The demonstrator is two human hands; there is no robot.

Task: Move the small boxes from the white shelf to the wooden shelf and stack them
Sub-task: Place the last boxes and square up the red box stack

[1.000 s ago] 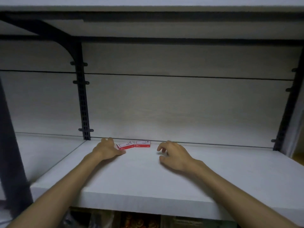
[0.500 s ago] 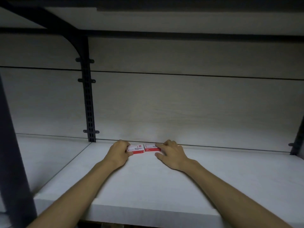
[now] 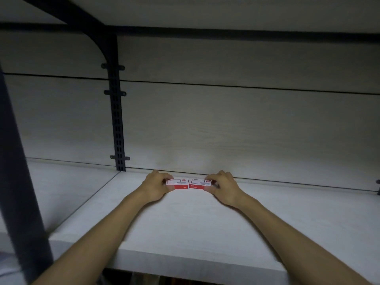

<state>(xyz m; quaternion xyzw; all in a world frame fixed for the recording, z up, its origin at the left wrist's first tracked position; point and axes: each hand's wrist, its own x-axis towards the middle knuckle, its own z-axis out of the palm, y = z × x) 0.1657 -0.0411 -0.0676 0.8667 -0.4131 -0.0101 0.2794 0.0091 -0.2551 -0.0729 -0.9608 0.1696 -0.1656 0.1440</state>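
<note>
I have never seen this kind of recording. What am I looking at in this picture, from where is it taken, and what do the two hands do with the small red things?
No machine is here. A person wears a camera on the head, looking forward and down, so you see their own two bare arms reaching away from you. They reach onto a white shelf, with a pale back panel and a black slotted upright behind it. Two small red and white boxes lie side by side near the back edge. The left hand pinches the left box at its outer end; the right hand pinches the right box the same way. Each grip is fingers above, thumb in front. Whether the boxes are lifted yet cannot be told.
</note>
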